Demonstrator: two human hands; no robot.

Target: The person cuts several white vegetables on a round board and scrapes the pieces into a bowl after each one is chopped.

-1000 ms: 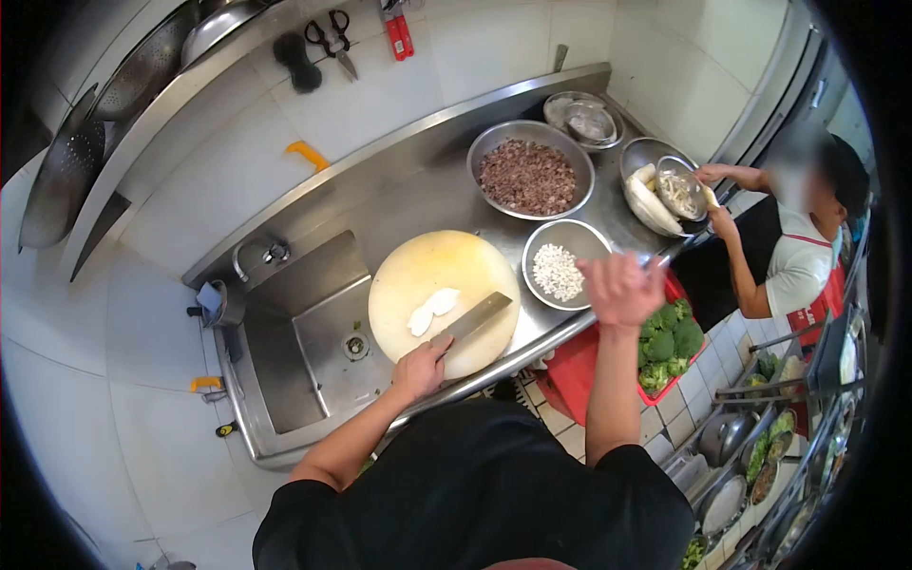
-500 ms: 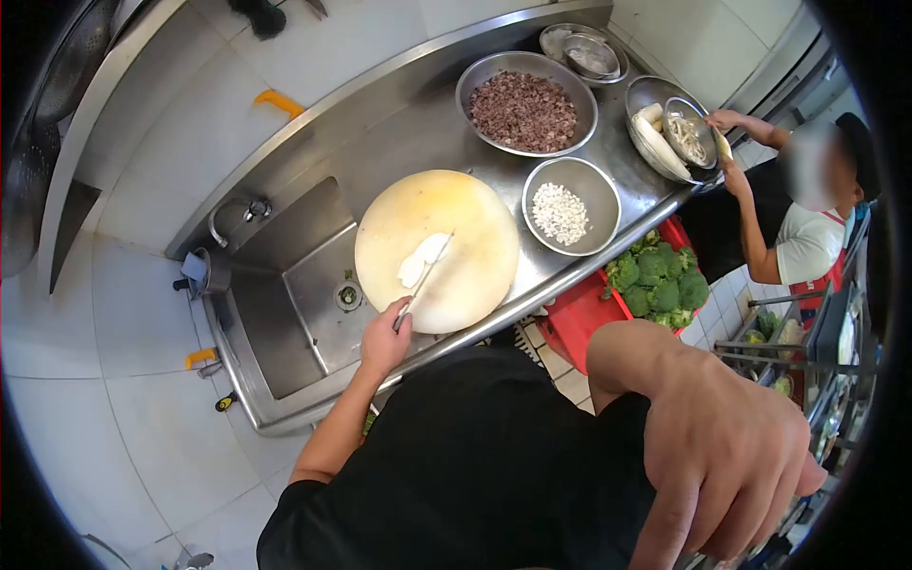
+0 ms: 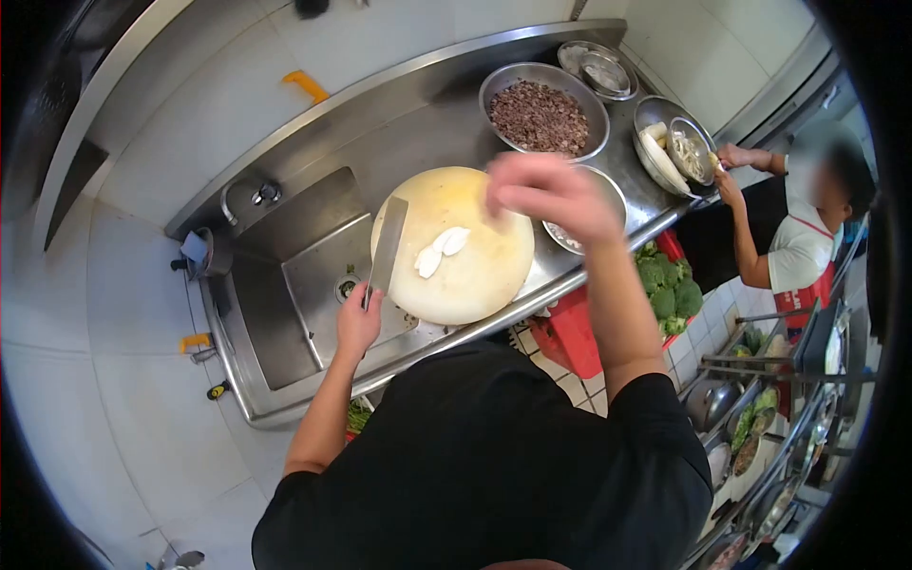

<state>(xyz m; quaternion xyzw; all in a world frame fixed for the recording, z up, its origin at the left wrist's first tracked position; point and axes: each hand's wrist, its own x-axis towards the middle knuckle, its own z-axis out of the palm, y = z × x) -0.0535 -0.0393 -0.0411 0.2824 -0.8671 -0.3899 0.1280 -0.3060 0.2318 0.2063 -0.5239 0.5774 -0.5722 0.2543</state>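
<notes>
Left hand (image 3: 359, 321) gripping knife (image 3: 388, 249), white bits (image 3: 442, 250) on round board (image 3: 480, 280), blurry right hand (image 3: 560, 198) up, fingers bent and loosely open

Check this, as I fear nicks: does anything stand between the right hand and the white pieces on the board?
Nothing visible does: between the blurred right hand and the white pieces is only bare board. The cleaver, in the left hand, is on the pieces' other side.

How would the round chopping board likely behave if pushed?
The round chopping board looks thick and wide, so probably heavy and stiff. Lying flat, it seems unlikely to tip, though the white pieces loose on top might slide.
</notes>
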